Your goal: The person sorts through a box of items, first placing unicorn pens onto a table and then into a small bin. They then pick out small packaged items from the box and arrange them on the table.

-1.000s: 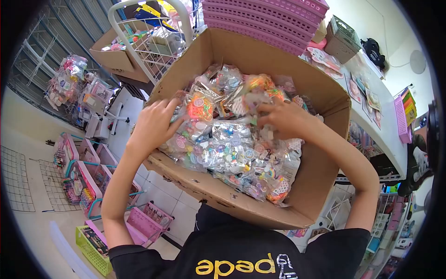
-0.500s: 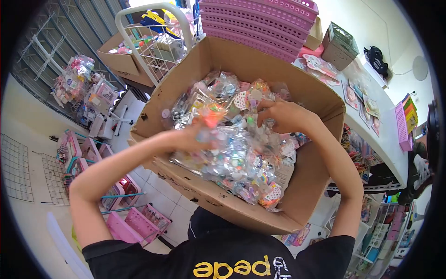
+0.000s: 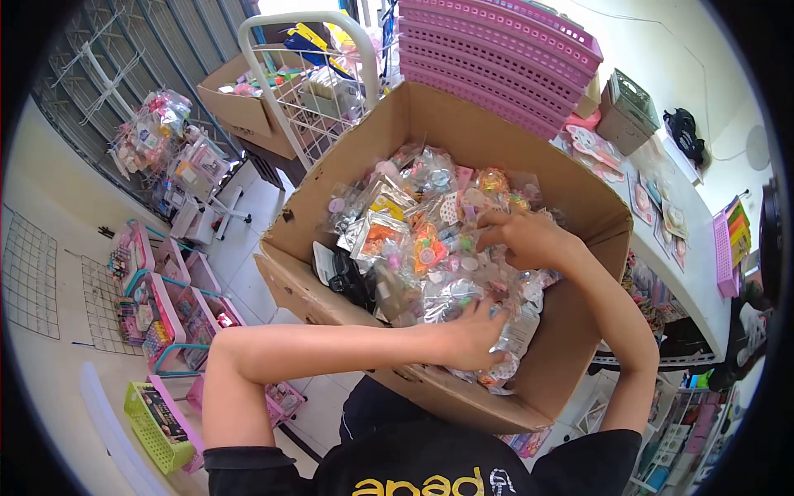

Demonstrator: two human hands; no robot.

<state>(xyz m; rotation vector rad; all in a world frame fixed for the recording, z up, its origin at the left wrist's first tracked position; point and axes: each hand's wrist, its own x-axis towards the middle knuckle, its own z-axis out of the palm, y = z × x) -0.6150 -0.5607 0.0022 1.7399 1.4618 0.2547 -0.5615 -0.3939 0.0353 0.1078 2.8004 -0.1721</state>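
Observation:
A large cardboard box [image 3: 331,306] is filled with small clear plastic packets [image 3: 451,289]. Near the box's front edge, my left hand [image 3: 475,335] lies over the packets with its fingers spread on them. My right hand [image 3: 525,240] reaches in from the right, fingers bent and apart, touching packets near the middle. An orange packet [image 3: 428,248] lies between a silver packet [image 3: 379,238] and my right hand. A black item [image 3: 351,281] shows at the box's left side. The undersides of my fingers are partly hidden.
Stacked pink baskets [image 3: 496,62] stand behind the box, beside a white wire cart [image 3: 322,103]. A smaller carton [image 3: 240,112] is at the back left. To the right is a white counter [image 3: 686,273] with packaged goods; pink shelf bins [image 3: 194,310] stand at the left.
My left hand has moved right and toward the front of the box, uncovering the silver packet and black item. My right hand stays over the packets. The whole view has shifted slightly.

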